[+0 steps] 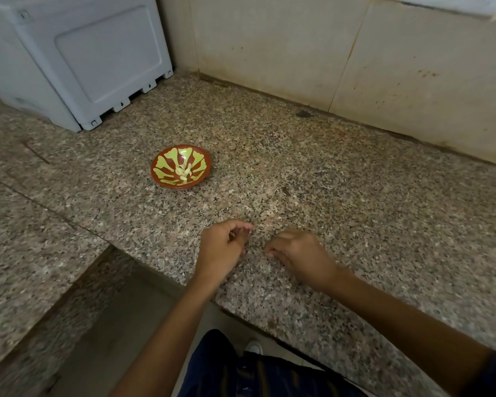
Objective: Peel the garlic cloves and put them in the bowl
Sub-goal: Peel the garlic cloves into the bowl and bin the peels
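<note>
- Speckled granite worktop (pixel 312 173) runs to a beige tiled wall behind, with a pale grey appliance (pixel 78 55) standing in the far left corner.
- Taking the bowl (pixel 181 166) as landmark: it is red-brown with yellow-green markings, and several peeled garlic cloves (pixel 184 172) lie heaped at its bottom.
- Both hands sit on the near side of the bowl, close to the worktop's front edge and well apart from the bowl.
- Of the two, the left hand (pixel 222 246) is nearer the bowl; its fingers are curled with thumb and fingertips drawn together, and something small and pale may be pinched there, but blur makes it impossible to tell.
- Just beside it, further from the bowl, the right hand (pixel 297 255) has its fingers curled downward towards the worktop; whether its grip holds a clove or skin cannot be told.
- No loose unpeeled clove can be made out near the bowl or by the hands.
- Judgement: the bowl lies forward and to the left of both hands, so any peeled clove would travel that way, and the left hand has the shorter reach.
</note>
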